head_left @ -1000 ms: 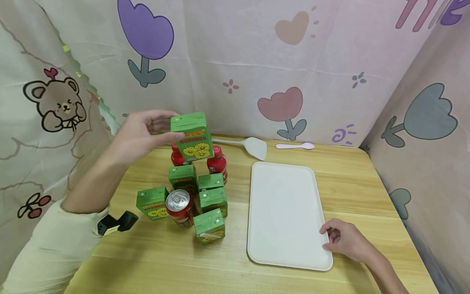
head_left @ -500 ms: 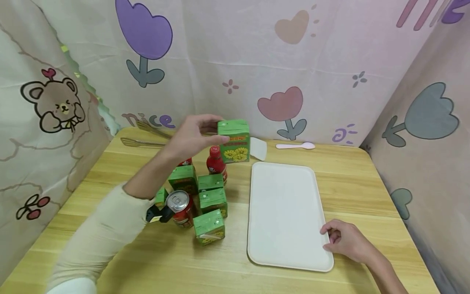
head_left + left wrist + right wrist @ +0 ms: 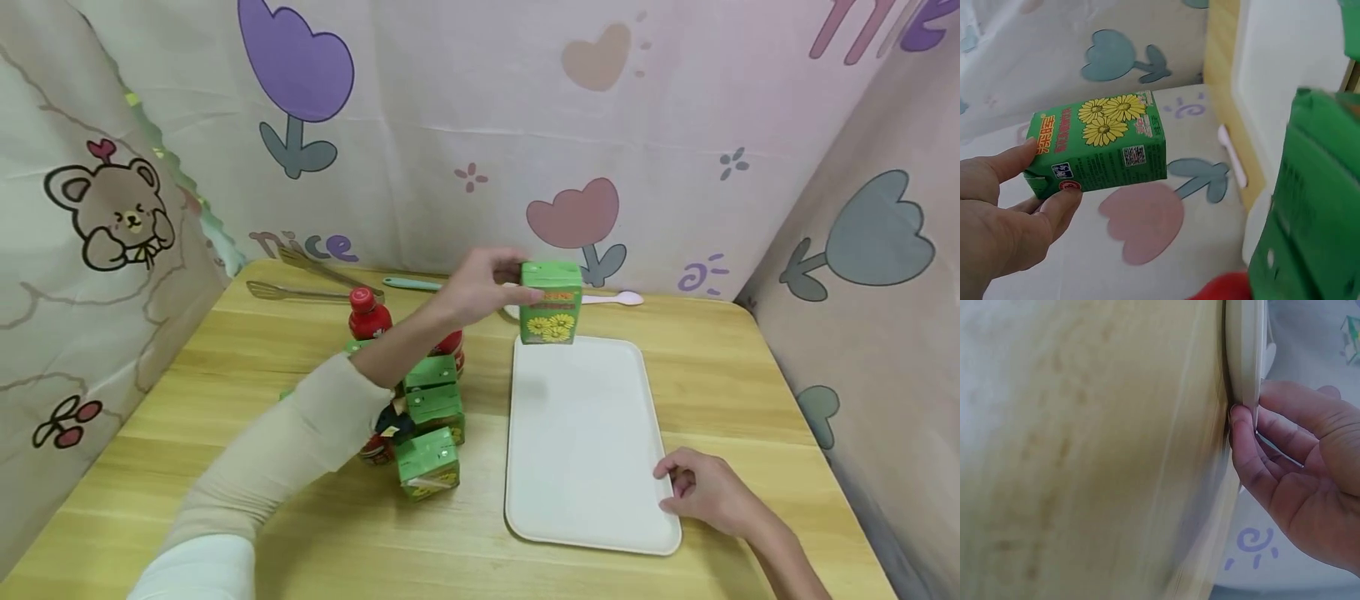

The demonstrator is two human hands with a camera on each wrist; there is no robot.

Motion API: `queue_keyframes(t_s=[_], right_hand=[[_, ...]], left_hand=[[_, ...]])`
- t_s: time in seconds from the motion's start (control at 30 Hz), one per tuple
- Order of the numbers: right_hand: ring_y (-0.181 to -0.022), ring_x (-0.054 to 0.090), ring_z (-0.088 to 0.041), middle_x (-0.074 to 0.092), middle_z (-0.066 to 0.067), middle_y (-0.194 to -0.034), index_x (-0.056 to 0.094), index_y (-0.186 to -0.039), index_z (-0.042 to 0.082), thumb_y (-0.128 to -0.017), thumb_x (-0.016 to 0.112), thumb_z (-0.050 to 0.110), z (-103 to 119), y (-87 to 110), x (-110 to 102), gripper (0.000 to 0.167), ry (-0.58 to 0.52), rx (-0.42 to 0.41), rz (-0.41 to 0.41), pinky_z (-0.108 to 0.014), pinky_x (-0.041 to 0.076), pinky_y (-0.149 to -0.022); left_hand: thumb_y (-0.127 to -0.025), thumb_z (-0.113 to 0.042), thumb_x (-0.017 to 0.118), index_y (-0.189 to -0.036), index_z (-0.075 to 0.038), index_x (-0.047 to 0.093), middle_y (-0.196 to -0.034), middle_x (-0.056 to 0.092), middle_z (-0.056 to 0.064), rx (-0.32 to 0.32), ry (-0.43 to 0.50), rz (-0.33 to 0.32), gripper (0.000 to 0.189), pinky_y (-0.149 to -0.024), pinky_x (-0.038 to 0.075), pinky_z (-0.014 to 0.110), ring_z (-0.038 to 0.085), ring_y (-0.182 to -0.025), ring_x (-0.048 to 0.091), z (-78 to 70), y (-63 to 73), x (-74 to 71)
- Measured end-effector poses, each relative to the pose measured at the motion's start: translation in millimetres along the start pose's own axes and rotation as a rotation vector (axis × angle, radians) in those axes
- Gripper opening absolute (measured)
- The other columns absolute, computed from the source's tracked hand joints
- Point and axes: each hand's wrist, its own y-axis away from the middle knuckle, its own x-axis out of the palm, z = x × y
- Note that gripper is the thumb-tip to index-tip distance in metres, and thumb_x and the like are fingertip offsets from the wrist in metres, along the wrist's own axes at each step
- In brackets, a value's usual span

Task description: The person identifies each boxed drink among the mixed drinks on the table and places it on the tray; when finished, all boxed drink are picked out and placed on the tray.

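L hand (image 3: 483, 287) grips green carton (image 3: 551, 307) midair nr white tray (image 3: 585, 450), R hand (image 3: 708, 492) pinches tray's R rim.

Wooden table (image 3: 750, 400): is filling the lower half of the frame.
White tray (image 3: 585, 450): is lying lower right of centre.
Green cartons (image 3: 427, 468): are standing clustered, lower left of centre, partly hidden.
Red can (image 3: 377, 452): is standing beside them, mostly hidden.
Red bottles (image 3: 370, 317): two are standing behind the cartons.
Brown utensils (image 3: 300, 292): are lying mid-left.
Turquoise handle (image 3: 411, 284): is lying near centre.
Pink spoon (image 3: 626, 297): is lying right of centre.
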Motion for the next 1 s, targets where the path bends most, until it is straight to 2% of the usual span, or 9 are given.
queue_keyframes(t_s=[0.17,0.37,0.6,0.73,0.9,1.0], right_hand=[[-0.064,0.048,-0.001,0.055,-0.003,-0.074,0.06,-0.099,0.002,-0.071,0.08,0.009,-2,3.1,3,0.035,-0.001,0.017,0.004,-0.02,0.045,-0.054],[-0.065,0.048,-0.002,0.055,-0.003,-0.074,0.06,-0.099,0.003,-0.071,0.08,0.007,0,0.9,3,0.034,0.002,0.031,0.017,-0.02,0.046,-0.054],[-0.064,0.048,-0.002,0.055,-0.002,-0.073,0.06,-0.098,0.004,-0.071,0.08,0.007,3,-0.7,2,0.034,0.027,0.024,0.015,-0.02,0.045,-0.054],[-0.064,0.048,-0.002,0.055,-0.002,-0.073,0.061,-0.098,0.004,-0.07,0.08,0.008,4,-1.2,1,0.034,0.033,0.025,0.01,-0.02,0.045,-0.054],[-0.064,0.048,-0.002,0.056,-0.002,-0.073,0.061,-0.098,0.004,-0.07,0.081,0.008,3,-0.7,-1,0.034,0.038,0.027,0.008,-0.02,0.045,-0.054],[-0.064,0.049,-0.002,0.056,-0.002,-0.073,0.061,-0.098,0.004,-0.071,0.081,0.009,3,-0.6,-2,0.034,0.033,0.024,0.008,-0.02,0.045,-0.054]], left_hand=[[-0.081,-0.013,0.075,-0.119,-0.007,0.062,-0.11,0.067,0.006,-0.058,0.028,0.048,0.04,-0.088,0.054,0.028,0.018,-0.101,0.063,6.6,-16.4,27.2],[-0.08,-0.008,0.075,-0.114,-0.006,0.065,-0.109,0.068,0.008,-0.118,0.129,0.05,0.036,-0.087,0.053,0.026,0.017,-0.098,0.064,16.9,-30.8,49.8],[-0.079,-0.005,0.076,-0.116,-0.006,0.065,-0.108,0.07,0.008,-0.148,0.112,0.015,0.038,-0.09,0.053,0.029,0.017,-0.098,0.065,30.3,-46.9,70.4],[-0.077,-0.004,0.076,-0.117,-0.008,0.065,-0.11,0.07,0.009,-0.189,0.095,-0.024,0.041,-0.091,0.053,0.03,0.019,-0.101,0.066,37.0,-56.0,82.2],[-0.076,-0.004,0.077,-0.12,-0.009,0.065,-0.111,0.07,0.008,-0.248,0.065,-0.082,0.045,-0.085,0.056,0.029,0.021,-0.101,0.067,37.7,-64.4,99.9],[-0.076,-0.004,0.077,-0.116,-0.008,0.067,-0.108,0.071,0.007,-0.268,0.048,-0.106,0.042,-0.083,0.056,0.028,0.02,-0.099,0.068,37.2,-68.5,110.4]])
